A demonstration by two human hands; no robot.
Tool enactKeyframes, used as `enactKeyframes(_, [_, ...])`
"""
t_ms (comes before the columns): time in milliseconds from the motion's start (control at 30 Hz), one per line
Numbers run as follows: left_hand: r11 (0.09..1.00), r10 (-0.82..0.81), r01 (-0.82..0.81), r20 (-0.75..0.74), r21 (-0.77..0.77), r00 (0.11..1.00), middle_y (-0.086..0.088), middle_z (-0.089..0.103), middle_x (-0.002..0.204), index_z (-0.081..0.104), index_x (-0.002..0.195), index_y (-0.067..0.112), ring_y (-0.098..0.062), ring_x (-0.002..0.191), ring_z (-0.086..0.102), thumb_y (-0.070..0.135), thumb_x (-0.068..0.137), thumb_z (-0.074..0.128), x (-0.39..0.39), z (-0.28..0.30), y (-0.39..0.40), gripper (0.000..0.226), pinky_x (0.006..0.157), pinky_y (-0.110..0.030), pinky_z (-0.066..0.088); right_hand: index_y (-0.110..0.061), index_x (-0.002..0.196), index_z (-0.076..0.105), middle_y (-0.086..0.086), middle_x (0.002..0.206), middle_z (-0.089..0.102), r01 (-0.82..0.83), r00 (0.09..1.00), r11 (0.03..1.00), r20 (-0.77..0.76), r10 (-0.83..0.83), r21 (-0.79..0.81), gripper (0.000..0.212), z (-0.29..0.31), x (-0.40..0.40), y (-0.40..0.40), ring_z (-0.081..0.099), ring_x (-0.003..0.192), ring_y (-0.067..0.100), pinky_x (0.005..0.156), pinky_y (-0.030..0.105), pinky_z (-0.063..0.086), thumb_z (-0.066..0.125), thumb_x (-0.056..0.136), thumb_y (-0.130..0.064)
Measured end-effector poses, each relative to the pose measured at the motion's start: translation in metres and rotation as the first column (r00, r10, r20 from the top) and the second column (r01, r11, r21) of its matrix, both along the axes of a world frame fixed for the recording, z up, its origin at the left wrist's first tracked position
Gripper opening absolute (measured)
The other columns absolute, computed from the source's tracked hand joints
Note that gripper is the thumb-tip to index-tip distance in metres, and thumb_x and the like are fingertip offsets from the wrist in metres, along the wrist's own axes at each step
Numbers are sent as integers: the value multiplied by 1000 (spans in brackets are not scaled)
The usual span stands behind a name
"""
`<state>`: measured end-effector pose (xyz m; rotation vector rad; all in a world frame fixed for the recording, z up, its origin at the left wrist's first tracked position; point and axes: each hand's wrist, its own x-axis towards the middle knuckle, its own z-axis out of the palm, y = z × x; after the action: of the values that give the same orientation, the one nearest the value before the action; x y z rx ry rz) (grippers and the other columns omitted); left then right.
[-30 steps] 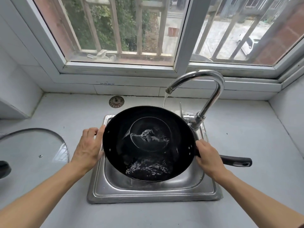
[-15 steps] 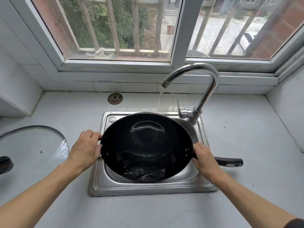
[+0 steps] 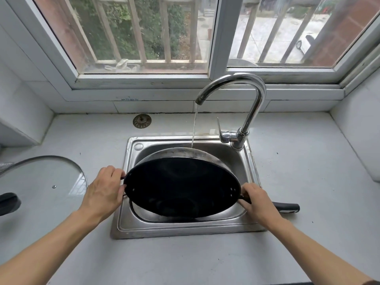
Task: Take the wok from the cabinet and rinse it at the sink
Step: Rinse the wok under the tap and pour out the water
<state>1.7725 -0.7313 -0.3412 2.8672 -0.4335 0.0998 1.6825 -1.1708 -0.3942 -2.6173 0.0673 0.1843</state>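
- Left hand (image 3: 102, 192) grasps the small loop handle; right hand (image 3: 257, 201) grips the long handle (image 3: 287, 207) at its base
- Wok (image 3: 182, 187), level a second ago, now tips towards the viewer inside the sink (image 3: 131, 227), emptying its rinse water
- Faucet (image 3: 242, 93) stream now strikes the wok's outer far wall: rinsing appears nearly done

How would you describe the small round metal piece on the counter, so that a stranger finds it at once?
Start at the steel sink under the window. Behind its back left corner, on the white counter near the tiled wall, lies a sink strainer. It is a small, brownish disc with holes, far smaller than the glass lid at the left.
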Motion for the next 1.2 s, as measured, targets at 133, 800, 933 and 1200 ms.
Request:
enactKeyframes(133, [1000, -15, 15, 48, 9, 999, -5, 51, 85, 57, 92, 10, -28, 82, 50, 3, 71, 77, -11, 2, 1, 30, 51, -36, 44, -28, 82, 44, -16, 81, 45, -50, 999, 998, -22, 50, -28, 39, 3, -11, 0, 44, 77, 12, 65, 14, 35, 82, 71, -30])
enactKeyframes(800, [999, -36, 32, 112, 38, 993, -1, 50, 82, 54, 89, 15, -27, 77, 50, 20, 73, 56, -24, 1, 2, 17, 55, -32, 36, -18, 76, 39, -3, 74, 45, 58, 998, 983, 33, -53, -172, 51, -10, -13, 2, 43, 71, 21, 59, 34, 41, 83, 68, -43])
enactKeyframes(933, [999, -26, 23, 131, 26, 991, -5, 52, 82, 55, 90, 12, -30, 76, 51, 11, 74, 63, -17, 2, 1, 18, 55, -37, 42, -20, 75, 38, -3, 72, 44, 48, 996, 987, 77, -36, -154, 51, -9, -1, 2, 42, 68, 21, 58, 34, 41, 84, 68, -42])
enactKeyframes(1200, [1000, 9, -9, 171, -2, 985, -8, 54, 83, 57, 90, 8, -31, 76, 50, 1, 71, 75, 22, 13, -8, 27, 59, -34, 37, -21, 79, 43, -4, 79, 48, 121, 985, 991, 128, -114, -52, 43, 4, 50, 2, 42, 75, 17, 66, 34, 43, 82, 72, -37])
